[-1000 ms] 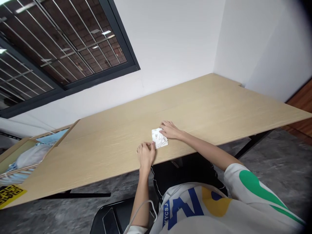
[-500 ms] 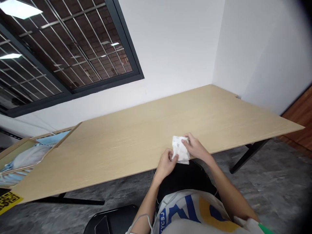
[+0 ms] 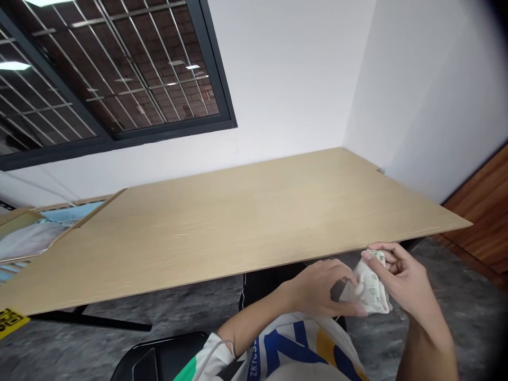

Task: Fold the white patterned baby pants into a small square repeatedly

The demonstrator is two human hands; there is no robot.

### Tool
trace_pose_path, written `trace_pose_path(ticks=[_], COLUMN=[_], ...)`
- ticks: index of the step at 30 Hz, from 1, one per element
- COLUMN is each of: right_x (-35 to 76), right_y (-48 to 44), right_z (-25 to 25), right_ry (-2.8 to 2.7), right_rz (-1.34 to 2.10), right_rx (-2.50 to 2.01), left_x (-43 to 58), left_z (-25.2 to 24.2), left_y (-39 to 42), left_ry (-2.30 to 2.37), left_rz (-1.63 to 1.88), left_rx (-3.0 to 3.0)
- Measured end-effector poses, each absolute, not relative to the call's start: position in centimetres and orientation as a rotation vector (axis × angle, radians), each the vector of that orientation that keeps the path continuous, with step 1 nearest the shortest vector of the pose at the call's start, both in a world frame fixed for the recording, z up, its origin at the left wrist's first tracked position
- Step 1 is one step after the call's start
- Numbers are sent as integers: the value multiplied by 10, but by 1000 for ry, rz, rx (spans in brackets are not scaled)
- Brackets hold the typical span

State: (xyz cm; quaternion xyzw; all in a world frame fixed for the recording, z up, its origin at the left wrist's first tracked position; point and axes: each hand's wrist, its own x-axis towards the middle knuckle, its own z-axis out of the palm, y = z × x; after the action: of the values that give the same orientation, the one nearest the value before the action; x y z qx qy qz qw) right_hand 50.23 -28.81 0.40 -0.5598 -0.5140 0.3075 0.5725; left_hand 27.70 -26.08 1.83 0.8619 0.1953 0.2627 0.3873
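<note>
A small folded white cloth with a faint print (image 3: 370, 286) is held off the table, below its front edge and in front of my body. My right hand (image 3: 405, 278) grips the cloth from the right, fingers curled over its top. From the left, my left hand (image 3: 323, 288) pinches the cloth's left side. Both hands are closed on it. The long light wooden table (image 3: 222, 222) lies beyond the hands.
A wooden box (image 3: 35, 233) with pale blue and white fabric sits at the table's left end. A yellow sticker (image 3: 10, 320) marks the near left corner. A barred window and white walls stand behind; a black chair (image 3: 159, 362) is below me.
Both hands lifted the folded cloth from the tabletop and carried it right and down, off the front edge, into the air in front of my body.
</note>
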Motion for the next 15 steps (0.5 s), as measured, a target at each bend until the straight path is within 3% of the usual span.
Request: trace_pose_path(ticks=[15], right_x=[488], right_y=[-290], right_z=[-1], right_ry=[-1432], right_rz=[905], right_rx=[-1231], left_x=[272], left_z=[16], left_y=[-265], left_ry=[697], left_rz=[791], left_rx=[2154])
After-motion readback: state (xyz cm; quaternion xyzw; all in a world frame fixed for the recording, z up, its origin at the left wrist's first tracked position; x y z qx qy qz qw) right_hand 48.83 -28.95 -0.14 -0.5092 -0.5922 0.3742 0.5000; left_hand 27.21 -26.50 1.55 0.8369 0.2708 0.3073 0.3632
